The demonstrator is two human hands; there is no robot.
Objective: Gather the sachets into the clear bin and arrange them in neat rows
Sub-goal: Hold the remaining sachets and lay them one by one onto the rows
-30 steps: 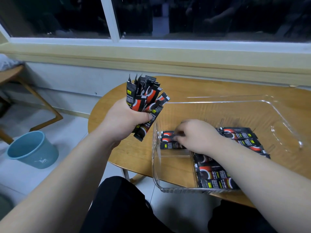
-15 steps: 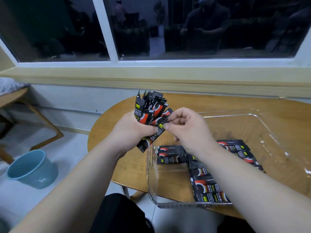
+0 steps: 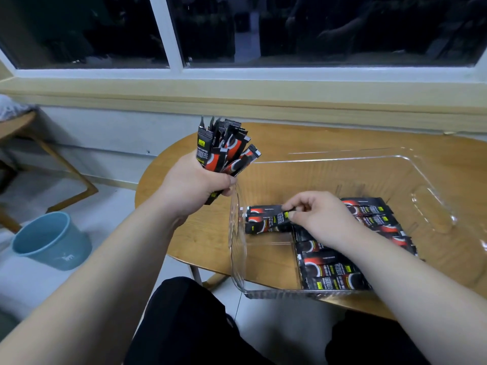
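R hand (image 3: 320, 219) pinches one sachet (image 3: 279, 219) btwn thumb & fingertips, other fingers curled, low inside the clear bin (image 3: 238, 259). The sachet hangs tilted over the short row (image 3: 259, 219) at the bin's left side. To do this well, IMO: square it up first, long edge parallel w/ its row mates, ends flush, print same way up. Set it touching the last one w/o overlap and let go only once it's flat, else it'll likely sit skewed. L hand (image 3: 195, 184) grips the spare bundle (image 3: 224, 151) in a fist, upright, just outside the bin's left wall & above the tabletop (image 3: 200, 233); best to feed from it one at a time. Bin contents: the short row, a few lying flat; a longer column (image 3: 332, 271) toward the near wall, side by side; a far group (image 3: 374, 214) behind the R wrist, partly hidden. Bin sits on the tabletop. Blue bucket (image 3: 50, 241) on the floor, well off to the left.
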